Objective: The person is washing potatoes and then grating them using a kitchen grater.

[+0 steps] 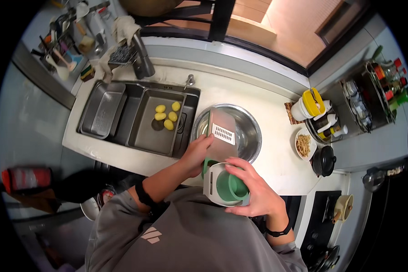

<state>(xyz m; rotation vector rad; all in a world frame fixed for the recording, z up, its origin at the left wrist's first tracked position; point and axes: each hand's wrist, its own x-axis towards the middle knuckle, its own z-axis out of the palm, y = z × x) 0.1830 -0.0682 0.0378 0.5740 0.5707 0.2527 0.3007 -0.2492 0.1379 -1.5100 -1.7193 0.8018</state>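
My left hand [199,153] grips the edge of a flat grater [221,146], which has a white slotted insert [223,134] and a green handle. The grater tilts over a round metal basin [250,132] on the counter. Just below it, close to my body, my right hand [256,188] is closed around a white and green plastic food holder [226,187] with a round green cup in its middle. Several yellow peeled potatoes [172,116] lie in the inner tray of the sink to the left.
The dark sink [122,144] also holds a ribbed metal tray [105,114]. Farther right on the counter [275,170] stand a plate of shredded food [303,145], a black lidded pot [323,161] and a white container with a yellow lid [313,102]. Racks of utensils and bottles flank the window.
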